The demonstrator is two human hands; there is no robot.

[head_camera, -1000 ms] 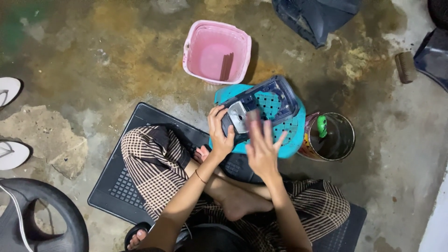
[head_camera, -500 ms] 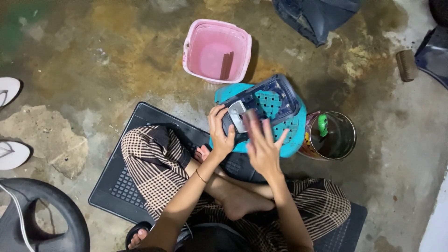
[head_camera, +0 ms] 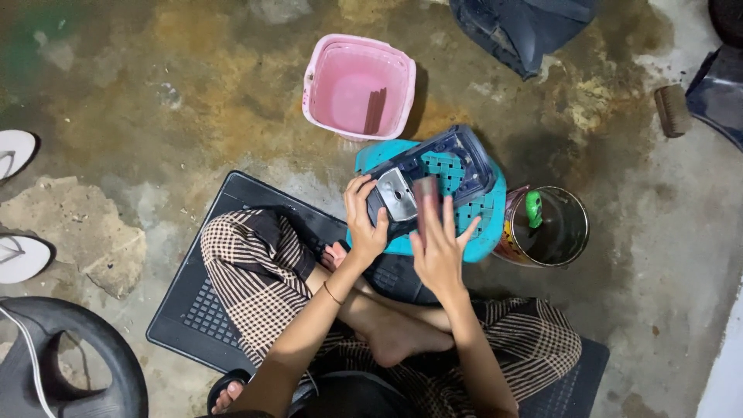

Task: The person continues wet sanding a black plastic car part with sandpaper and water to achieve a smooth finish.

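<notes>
I sit cross-legged on a black rubber mat (head_camera: pixel 232 203). A dark, clear-sided plastic part (head_camera: pixel 464 159) with a shiny metal piece (head_camera: pixel 396 195) lies on a turquoise perforated stool (head_camera: pixel 487 224). My left hand (head_camera: pixel 364 224) grips the near end of that part beside the metal piece. My right hand (head_camera: pixel 438 246) lies flat, fingers spread, pressing a small brownish pad (head_camera: pixel 426 197) onto the part; the pad is blurred.
A pink square bucket (head_camera: pixel 313 85) stands beyond the stool. A metal can (head_camera: pixel 571 232) holding a green-handled tool (head_camera: pixel 534 209) sits to the right. Dark panels (head_camera: pixel 526 27) lie at the top right, sandals (head_camera: pixel 19 255) and a tyre (head_camera: pixel 73 371) at the left. The concrete floor is stained.
My right hand with the pad has shifted slightly along the part. My left hand keeps its grip in the same place.
</notes>
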